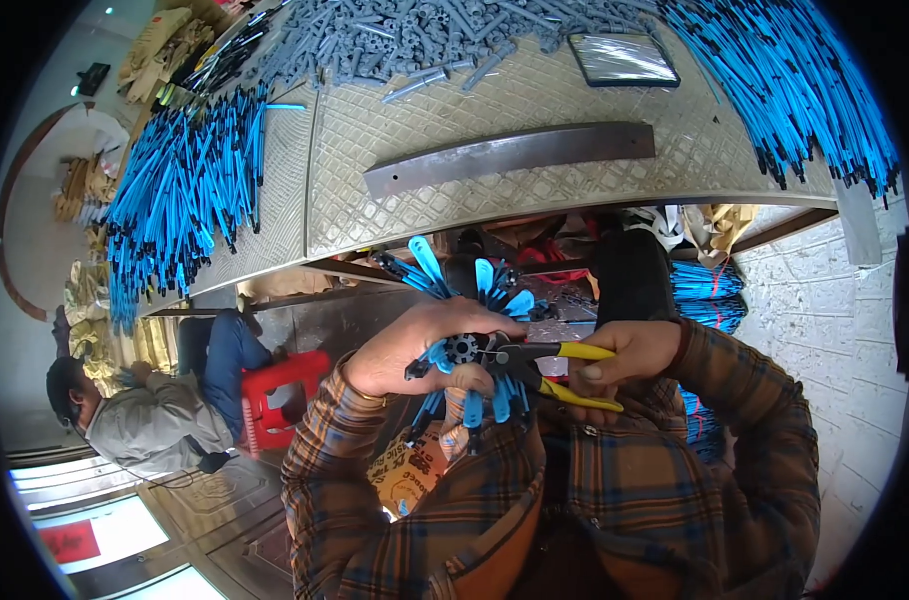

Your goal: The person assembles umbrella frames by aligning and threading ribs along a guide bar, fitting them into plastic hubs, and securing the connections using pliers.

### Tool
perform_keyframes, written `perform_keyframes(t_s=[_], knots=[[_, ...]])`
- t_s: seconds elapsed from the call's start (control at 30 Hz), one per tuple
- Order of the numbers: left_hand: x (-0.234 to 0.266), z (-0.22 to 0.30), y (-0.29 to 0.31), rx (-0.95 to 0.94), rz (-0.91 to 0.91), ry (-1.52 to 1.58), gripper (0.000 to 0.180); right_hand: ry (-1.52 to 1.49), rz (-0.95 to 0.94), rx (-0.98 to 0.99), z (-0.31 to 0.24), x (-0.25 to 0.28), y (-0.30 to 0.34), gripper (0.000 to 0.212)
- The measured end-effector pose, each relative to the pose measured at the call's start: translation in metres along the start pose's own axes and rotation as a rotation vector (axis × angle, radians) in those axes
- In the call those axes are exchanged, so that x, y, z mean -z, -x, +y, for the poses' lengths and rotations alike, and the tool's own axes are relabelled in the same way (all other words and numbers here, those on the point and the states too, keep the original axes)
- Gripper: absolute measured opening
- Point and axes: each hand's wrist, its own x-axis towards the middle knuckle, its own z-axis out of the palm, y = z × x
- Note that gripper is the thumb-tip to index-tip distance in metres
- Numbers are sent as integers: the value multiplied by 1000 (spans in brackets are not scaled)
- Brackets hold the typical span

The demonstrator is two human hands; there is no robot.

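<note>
Your left hand [415,345] gripped hub [462,348] ringed with blue ribs [475,400], fingers wrapped round it, just above your lap at picture centre. Your right hand [630,358] at 3 o'clock of hub, fingers pressed round yellow-handled pliers [550,365], nose at hub. Risk, judged: nose could slip off, nick left fingers; loose ribs could drop. Nose tip hidden behind ribs; whether it bit anything, cannot tell. Worktop [495,110] at 12 o'clock.
</note>
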Motion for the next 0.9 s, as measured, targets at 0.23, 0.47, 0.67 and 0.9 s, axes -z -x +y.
perform_keyframes(t_s=[0.23,0.47,0.67,0.9], knots=[[0,0,-1,5,-12,-17,52,-62,31,-53,-18,-11,11,31],[2,0,-4,-8,-43,-2,50,29,30,-42,-4,2,6,31],[7,-2,-4,38,-61,98,47,129,3,149,18,13,-20,35],[2,3,-7,10,-82,7,44,167,90,97,2,-11,2,35]])
